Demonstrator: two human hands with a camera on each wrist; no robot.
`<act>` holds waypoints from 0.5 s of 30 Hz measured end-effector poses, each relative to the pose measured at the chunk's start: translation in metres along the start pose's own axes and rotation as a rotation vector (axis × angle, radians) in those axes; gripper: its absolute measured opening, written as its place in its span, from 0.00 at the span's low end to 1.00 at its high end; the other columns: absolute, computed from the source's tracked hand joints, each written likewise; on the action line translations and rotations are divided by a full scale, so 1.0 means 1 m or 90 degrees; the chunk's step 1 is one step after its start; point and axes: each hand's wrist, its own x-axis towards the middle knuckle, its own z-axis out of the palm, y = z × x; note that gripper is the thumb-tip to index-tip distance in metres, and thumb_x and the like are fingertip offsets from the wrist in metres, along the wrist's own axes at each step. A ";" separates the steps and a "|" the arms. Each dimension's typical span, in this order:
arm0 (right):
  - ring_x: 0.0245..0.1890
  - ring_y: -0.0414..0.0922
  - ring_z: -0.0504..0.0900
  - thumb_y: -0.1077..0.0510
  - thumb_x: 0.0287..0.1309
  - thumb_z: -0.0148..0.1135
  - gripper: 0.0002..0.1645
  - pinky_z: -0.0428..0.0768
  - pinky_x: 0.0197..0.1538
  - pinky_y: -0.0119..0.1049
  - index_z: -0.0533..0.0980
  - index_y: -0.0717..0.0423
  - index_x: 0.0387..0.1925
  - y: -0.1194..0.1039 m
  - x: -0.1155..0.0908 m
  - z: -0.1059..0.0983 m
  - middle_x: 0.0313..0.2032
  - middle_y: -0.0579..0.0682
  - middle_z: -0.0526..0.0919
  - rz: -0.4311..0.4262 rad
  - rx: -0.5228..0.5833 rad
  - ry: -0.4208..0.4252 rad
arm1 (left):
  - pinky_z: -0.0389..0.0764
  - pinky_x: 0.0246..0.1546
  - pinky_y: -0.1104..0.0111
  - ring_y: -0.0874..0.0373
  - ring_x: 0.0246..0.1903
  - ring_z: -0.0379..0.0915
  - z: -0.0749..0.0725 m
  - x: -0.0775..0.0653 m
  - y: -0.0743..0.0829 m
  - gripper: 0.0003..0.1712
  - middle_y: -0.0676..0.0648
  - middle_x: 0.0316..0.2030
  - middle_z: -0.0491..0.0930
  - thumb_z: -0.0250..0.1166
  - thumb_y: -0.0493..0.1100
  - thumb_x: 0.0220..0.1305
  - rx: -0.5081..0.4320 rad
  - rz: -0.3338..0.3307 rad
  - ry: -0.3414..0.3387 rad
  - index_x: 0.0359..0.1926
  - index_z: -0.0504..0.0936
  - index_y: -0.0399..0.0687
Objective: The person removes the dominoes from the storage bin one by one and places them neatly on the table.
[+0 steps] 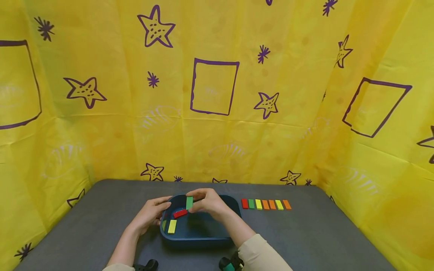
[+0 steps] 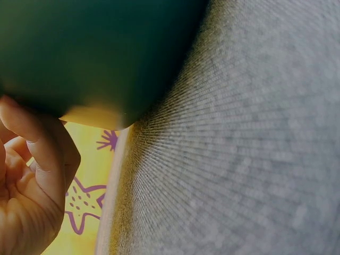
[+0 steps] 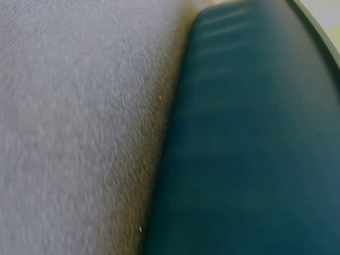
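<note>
A dark blue-green tub (image 1: 200,238) stands on the grey table. My right hand (image 1: 209,205) reaches over it and pinches a green block (image 1: 189,202) between thumb and fingers. A red block (image 1: 180,213) and a yellow block (image 1: 172,226) lie inside the tub, towards its left end. My left hand (image 1: 148,215) grips the tub at its left rim; its bent fingers (image 2: 45,154) meet the tub's outer wall (image 2: 106,58) in the left wrist view. The right wrist view holds only the tub's side (image 3: 244,133) and the tabletop, with no hand.
Right of the tub, a row of red, green, yellow and orange blocks (image 1: 266,204) lies on the grey table (image 1: 298,237). A yellow curtain (image 1: 217,150) with purple drawings encloses the back and sides. Black devices (image 1: 150,265) are strapped near both wrists.
</note>
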 end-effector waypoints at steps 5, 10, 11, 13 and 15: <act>0.54 0.49 0.73 0.71 0.52 0.65 0.31 0.84 0.52 0.46 0.76 0.59 0.60 -0.001 -0.004 -0.012 0.57 0.60 0.74 0.007 0.016 0.000 | 0.76 0.21 0.73 0.59 0.24 0.74 0.001 -0.001 0.000 0.31 0.45 0.36 0.82 0.55 0.48 0.74 0.002 -0.001 0.009 0.71 0.65 0.38; 0.46 0.49 0.74 0.72 0.55 0.62 0.31 0.84 0.51 0.42 0.75 0.58 0.61 -0.003 -0.006 -0.024 0.52 0.61 0.74 0.000 0.023 0.017 | 0.75 0.21 0.74 0.59 0.23 0.73 0.000 -0.001 0.000 0.31 0.45 0.36 0.82 0.54 0.47 0.74 0.000 0.003 0.004 0.72 0.64 0.37; 0.45 0.48 0.75 0.73 0.55 0.61 0.31 0.84 0.51 0.41 0.75 0.57 0.61 -0.003 -0.007 -0.026 0.51 0.61 0.74 0.000 0.023 0.021 | 0.75 0.21 0.74 0.59 0.23 0.72 0.000 -0.001 0.000 0.31 0.45 0.36 0.82 0.54 0.48 0.74 -0.001 0.004 0.003 0.72 0.64 0.37; 0.45 0.48 0.75 0.72 0.55 0.61 0.30 0.84 0.52 0.41 0.75 0.57 0.62 -0.004 -0.008 -0.030 0.52 0.62 0.73 -0.001 0.021 0.027 | 0.75 0.21 0.74 0.59 0.23 0.72 0.000 -0.001 0.000 0.31 0.45 0.36 0.82 0.54 0.47 0.74 -0.001 0.006 0.001 0.72 0.64 0.37; 0.46 0.48 0.74 0.72 0.56 0.61 0.30 0.84 0.52 0.41 0.75 0.57 0.62 -0.004 -0.009 -0.035 0.56 0.63 0.71 -0.004 0.021 0.036 | 0.75 0.21 0.74 0.59 0.23 0.72 0.000 0.000 0.000 0.31 0.45 0.36 0.82 0.54 0.47 0.74 -0.001 0.007 0.000 0.72 0.64 0.37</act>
